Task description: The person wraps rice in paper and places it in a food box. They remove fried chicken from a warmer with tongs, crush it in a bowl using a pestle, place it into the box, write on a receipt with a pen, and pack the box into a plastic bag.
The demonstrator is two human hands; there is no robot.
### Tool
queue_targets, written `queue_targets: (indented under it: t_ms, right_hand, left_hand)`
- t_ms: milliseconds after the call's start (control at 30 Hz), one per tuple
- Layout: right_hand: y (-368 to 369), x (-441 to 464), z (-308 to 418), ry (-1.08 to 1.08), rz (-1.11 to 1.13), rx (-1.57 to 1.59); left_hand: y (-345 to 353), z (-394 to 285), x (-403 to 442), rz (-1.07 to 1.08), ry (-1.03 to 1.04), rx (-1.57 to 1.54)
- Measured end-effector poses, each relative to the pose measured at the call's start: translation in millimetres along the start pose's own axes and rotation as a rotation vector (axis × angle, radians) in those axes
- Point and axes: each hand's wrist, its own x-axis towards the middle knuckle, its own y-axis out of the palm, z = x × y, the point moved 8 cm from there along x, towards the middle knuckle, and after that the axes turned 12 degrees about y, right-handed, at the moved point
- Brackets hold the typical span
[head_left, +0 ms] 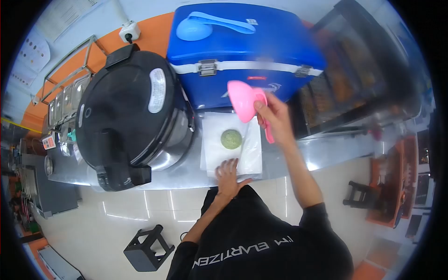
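Observation:
A round green mound point(231, 139) lies on white paper sheets point(212, 122) on the metal counter. My left hand point(227, 176) rests on the lower edge of the sheets, fingers spread, just below the mound. Above and to the right of the mound, my right hand point(275, 114) is closed around the handle of a pink scoop point(243, 101). The scoop is raised off the counter, in front of the blue cooler box point(224, 84), with its rounded side facing left.
A large black-lidded cooker point(126, 107) stands at the left. A blue scoop point(194, 29) lies on the cooler's lid. To the right is a dark display case point(345, 84). Metal containers point(67, 100) line the far left. A black stool point(149, 249) is on the floor.

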Motion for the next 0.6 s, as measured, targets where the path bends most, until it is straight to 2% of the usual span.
queue_targets:
  t_ms: [100,133,200,233,267,367,400,500,600]
  right_hand:
    - [94,-14,115,-0.358,0.170,-0.132]
    - [127,-17,142,-0.494,0.213,-0.212]
    - [185,-13,175,-0.767,0.269,-0.537]
    - [206,-4,179,-0.760,0.289,-0.607]
    - [227,4,181,-0.751,0.311,-0.679]
    - [281,36,164,-0.666,0.294,-0.825]
    - [297,49,151,-0.640,0.284,-0.893]
    - [320,69,124,-0.574,0.307,-0.983]
    - [318,67,117,-0.585,0.337,-0.969]
  left_hand:
    - [7,-12,17,0.045,0.117,-0.124]
    - [14,-12,21,0.038,0.171,-0.053]
    - [19,-13,25,0.080,0.252,0.006]
    - [18,-17,27,0.124,0.277,-0.007]
    - [22,-18,24,0.033,0.345,0.012]
    - [27,-19,22,0.036,0.397,-0.052]
    - [25,-19,21,-0.042,0.422,-0.064]
    - [41,-12,25,0.159,0.451,-0.105]
    - [21,-8,32,0.104,0.445,-0.179]
